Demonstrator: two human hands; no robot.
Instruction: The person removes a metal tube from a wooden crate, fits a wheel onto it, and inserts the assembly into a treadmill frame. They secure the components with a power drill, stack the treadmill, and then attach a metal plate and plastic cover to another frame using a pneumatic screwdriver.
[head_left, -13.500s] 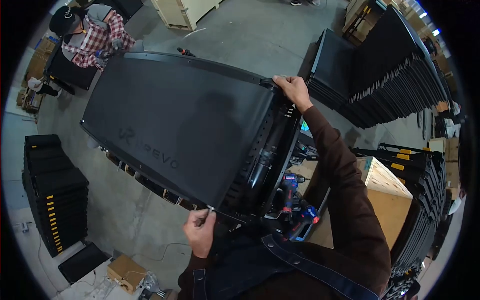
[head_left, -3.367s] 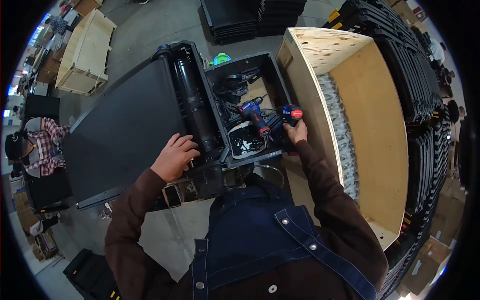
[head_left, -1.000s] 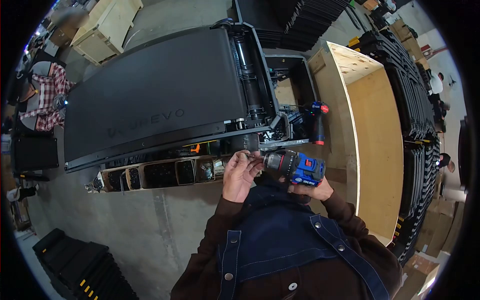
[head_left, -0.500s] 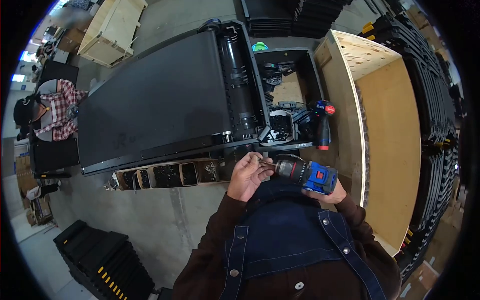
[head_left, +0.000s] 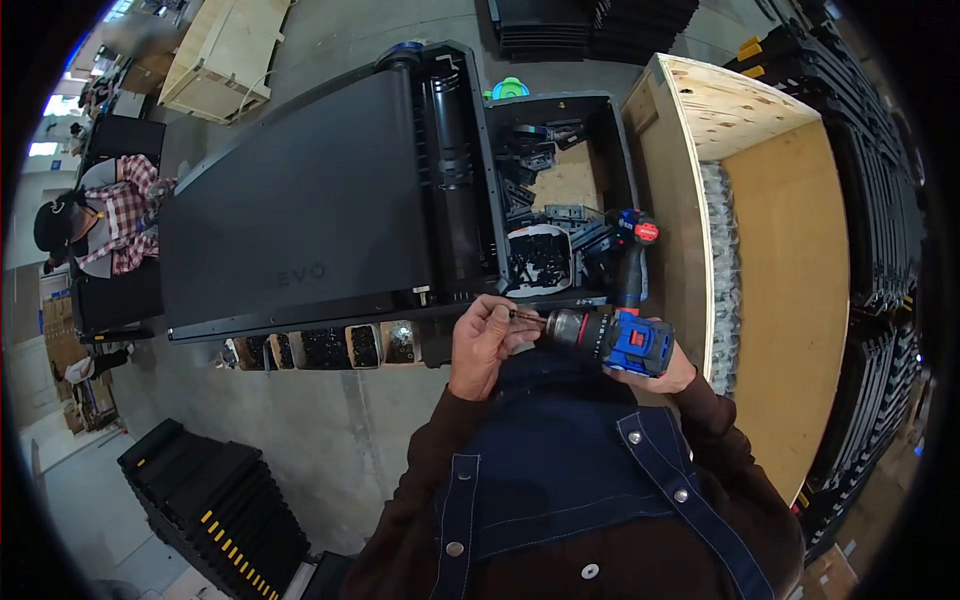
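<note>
My right hand (head_left: 668, 377) grips a blue and black cordless drill (head_left: 638, 342), held sideways in front of my apron with its chuck to the left. At the bit's tip, the fingers of my left hand (head_left: 482, 340) are pinched together; any small part between them is too hidden to name. Just beyond my hands lies a long black machine (head_left: 310, 190) marked EVO, with a dark roller (head_left: 450, 130) along its right end. A second drill (head_left: 632, 250) with red accents stands at the corner of a black tray (head_left: 618, 130) holding dark brackets.
A white tub (head_left: 514, 236) of small black parts sits in the tray. Several bins of screws (head_left: 325, 348) line the machine's near side. A tall plywood crate (head_left: 785, 230) stands at right, stacked black panels (head_left: 205, 500) lower left. A person in a checked shirt (head_left: 125, 215) is at far left.
My view has shifted slightly, so the machine and tray appear further left. Both hands keep the drill and its bit in nearly the same pose.
</note>
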